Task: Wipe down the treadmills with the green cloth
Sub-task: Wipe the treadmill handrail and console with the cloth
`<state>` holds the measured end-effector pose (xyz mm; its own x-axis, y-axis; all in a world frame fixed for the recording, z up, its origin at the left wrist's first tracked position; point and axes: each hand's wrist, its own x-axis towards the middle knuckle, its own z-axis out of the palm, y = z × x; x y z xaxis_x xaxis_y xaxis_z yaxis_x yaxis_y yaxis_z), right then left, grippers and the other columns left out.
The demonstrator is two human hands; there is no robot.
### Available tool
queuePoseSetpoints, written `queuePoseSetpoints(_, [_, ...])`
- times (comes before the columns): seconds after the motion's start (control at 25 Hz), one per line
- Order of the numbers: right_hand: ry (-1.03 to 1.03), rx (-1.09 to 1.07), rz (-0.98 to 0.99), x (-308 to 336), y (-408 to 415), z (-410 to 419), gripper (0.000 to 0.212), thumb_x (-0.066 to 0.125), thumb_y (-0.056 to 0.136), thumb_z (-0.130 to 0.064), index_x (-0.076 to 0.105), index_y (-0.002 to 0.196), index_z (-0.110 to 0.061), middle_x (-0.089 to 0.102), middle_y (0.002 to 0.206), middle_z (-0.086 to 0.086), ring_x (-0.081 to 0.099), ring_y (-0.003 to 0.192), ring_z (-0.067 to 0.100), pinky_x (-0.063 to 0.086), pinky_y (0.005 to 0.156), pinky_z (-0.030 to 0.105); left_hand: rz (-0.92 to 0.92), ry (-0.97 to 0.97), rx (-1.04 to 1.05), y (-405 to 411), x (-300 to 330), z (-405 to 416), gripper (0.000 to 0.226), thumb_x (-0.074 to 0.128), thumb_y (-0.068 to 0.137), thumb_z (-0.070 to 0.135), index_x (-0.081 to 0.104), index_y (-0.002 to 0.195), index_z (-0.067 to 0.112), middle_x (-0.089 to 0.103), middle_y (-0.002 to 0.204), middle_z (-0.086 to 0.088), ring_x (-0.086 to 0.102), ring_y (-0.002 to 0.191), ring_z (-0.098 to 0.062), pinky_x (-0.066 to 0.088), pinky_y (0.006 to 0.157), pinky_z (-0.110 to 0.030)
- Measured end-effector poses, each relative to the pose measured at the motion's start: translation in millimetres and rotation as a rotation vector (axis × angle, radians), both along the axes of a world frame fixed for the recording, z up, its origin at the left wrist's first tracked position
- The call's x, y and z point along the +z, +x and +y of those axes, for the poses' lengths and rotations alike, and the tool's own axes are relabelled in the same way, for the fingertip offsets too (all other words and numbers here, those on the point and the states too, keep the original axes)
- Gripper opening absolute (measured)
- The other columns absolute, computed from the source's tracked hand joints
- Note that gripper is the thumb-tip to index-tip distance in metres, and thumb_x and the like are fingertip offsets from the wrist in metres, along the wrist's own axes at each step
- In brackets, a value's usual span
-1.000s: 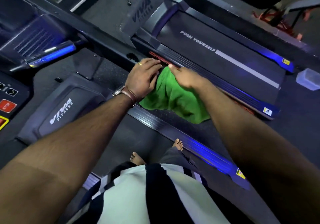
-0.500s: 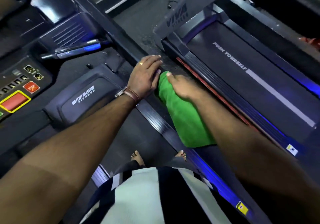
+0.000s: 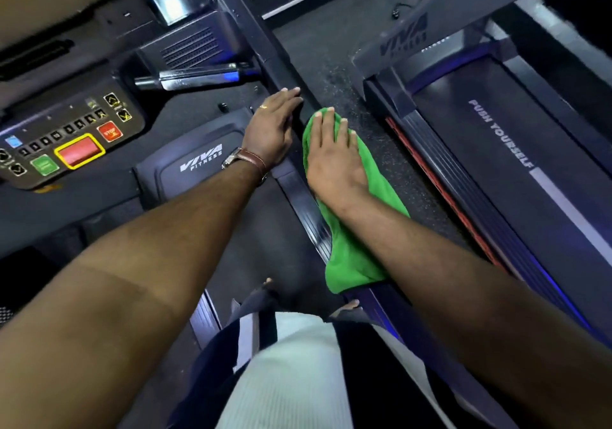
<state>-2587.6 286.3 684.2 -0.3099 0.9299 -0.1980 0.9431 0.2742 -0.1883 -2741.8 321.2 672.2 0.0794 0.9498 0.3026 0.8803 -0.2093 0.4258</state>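
The green cloth (image 3: pixel 354 249) lies lengthwise along the right side rail (image 3: pixel 303 193) of the treadmill I stand on. My right hand (image 3: pixel 331 153) presses flat on the cloth's far end, fingers spread over it. Beside it on the left, my left hand (image 3: pixel 271 127) rests flat against the same rail near the upright, holding nothing; it wears a ring and a brown-strapped watch. A second treadmill (image 3: pixel 496 170), its belt marked "PUSH YOURSELF", stands to the right across a strip of speckled floor.
The console (image 3: pixel 66 137) with red stop buttons and a green button is at the left. The motor cover (image 3: pixel 195 167) marked "VIVA FITNESS" sits below it. A grey upright (image 3: pixel 430 24) of the second treadmill rises at the top right. My bare feet stand on the belt.
The cloth and both hands have moved off the second treadmill's edge onto the near treadmill's right rail. My right hand now lies flat on the cloth, farther forward.
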Motion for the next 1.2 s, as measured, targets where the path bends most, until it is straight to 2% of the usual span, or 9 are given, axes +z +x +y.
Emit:
queuePoseSetpoints(0.12, [0.001, -0.011, 0.044, 2, 23, -4, 0.074, 0.045, 0.098, -0.036, 0.011, 0.152, 0.001, 0.02, 0.158, 0.021, 0.039, 0.133, 0.04, 0.041, 0.104, 0.051, -0.032, 0.011, 0.015, -2, 1, 2, 0.046, 0.041, 0.078, -0.001, 0.064, 0.118, 0.002, 0.059, 0.131, -0.012, 0.053, 0.122, -0.032, 0.037, 0.109, -0.035])
queuePoseSetpoints(0.28, [0.114, 0.082, -0.198, -3, 24, -46, 0.064, 0.03, 0.098, -0.018, 0.002, 0.153, -0.001, 0.001, 0.161, 0.021, 0.021, 0.14, 0.049, 0.028, 0.109, 0.062, -0.004, 0.082, -0.041, -14, 6, 17, 0.043, 0.04, 0.075, 0.008, 0.072, 0.104, 0.008, 0.069, 0.118, -0.006, 0.063, 0.103, -0.028, 0.043, 0.099, -0.036])
queuePoseSetpoints(0.4, [0.148, 0.028, -0.087, 4, -17, -9, 0.063, 0.033, 0.1, -0.022, 0.007, 0.154, -0.004, 0.005, 0.162, 0.017, 0.029, 0.138, 0.046, 0.034, 0.108, 0.057, 0.067, 0.107, -0.163, -31, 7, 36, 0.042, 0.042, 0.071, 0.008, 0.072, 0.101, 0.007, 0.071, 0.113, -0.005, 0.063, 0.095, -0.03, 0.045, 0.093, -0.035])
queuePoseSetpoints(0.56, [-0.223, -0.084, 0.192, 15, 12, 42, 0.068, 0.038, 0.098, -0.058, 0.023, 0.152, -0.018, 0.034, 0.155, 0.008, 0.046, 0.131, 0.034, 0.042, 0.101, 0.043, 0.116, 0.107, -0.335, -63, -2, 62, 0.039, 0.047, 0.079, 0.011, 0.069, 0.111, 0.01, 0.065, 0.124, -0.004, 0.06, 0.11, -0.03, 0.046, 0.097, -0.043])
queuePoseSetpoints(0.76, [-0.245, -0.251, 0.071, 13, 7, 28, 0.07, 0.021, 0.096, -0.066, 0.031, 0.145, -0.016, 0.044, 0.149, 0.009, 0.05, 0.128, 0.033, 0.042, 0.102, 0.05, -0.062, 0.215, -0.381, -72, -23, 72, 0.026, 0.059, 0.086, 0.014, 0.072, 0.108, 0.014, 0.067, 0.12, 0.001, 0.061, 0.106, -0.025, 0.042, 0.099, -0.038])
queuePoseSetpoints(0.92, [-0.599, -0.537, 0.525, 29, -8, 69, 0.064, 0.039, 0.094, -0.066, 0.059, 0.133, -0.02, 0.058, 0.137, 0.003, 0.056, 0.124, 0.014, 0.038, 0.105, 0.028, -0.158, 0.233, -0.427, -76, -30, 79, 0.023, 0.059, 0.087, 0.017, 0.073, 0.106, 0.017, 0.068, 0.118, 0.003, 0.06, 0.102, -0.022, 0.038, 0.102, -0.037])
queuePoseSetpoints(1.0, [-0.72, -0.678, 0.628, 37, 1, 63, 0.069, 0.041, 0.084, -0.079, 0.071, 0.116, -0.026, 0.068, 0.124, -0.001, 0.065, 0.11, 0.012, 0.045, 0.102, 0.033, -0.195, 0.22, -0.467, -80, -29, 83, 0.022, 0.06, 0.089, 0.02, 0.073, 0.106, 0.02, 0.068, 0.117, 0.005, 0.061, 0.101, -0.022, 0.038, 0.104, -0.04])
queuePoseSetpoints(1.08, [-0.592, -0.728, 0.397, 32, -3, 54, 0.086, 0.031, 0.081, -0.085, 0.063, 0.128, -0.02, 0.058, 0.137, 0.007, 0.056, 0.123, 0.023, 0.038, 0.109, 0.04, -0.203, 0.209, -0.472, -83, -32, 85, 0.021, 0.061, 0.089, 0.023, 0.073, 0.107, 0.024, 0.068, 0.117, 0.009, 0.06, 0.102, -0.019, 0.03, 0.11, -0.042])
queuePoseSetpoints(1.2, [-0.118, -0.764, -0.068, 20, -52, 46, 0.072, 0.019, 0.095, -0.067, 0.058, 0.126, -0.015, 0.06, 0.128, 0.016, 0.057, 0.116, 0.035, 0.043, 0.092, 0.042, -0.244, 0.19, -0.459, -85, -33, 87, 0.019, 0.063, 0.088, 0.026, 0.074, 0.104, 0.026, 0.069, 0.114, 0.011, 0.06, 0.101, -0.017, 0.025, 0.112, -0.046])
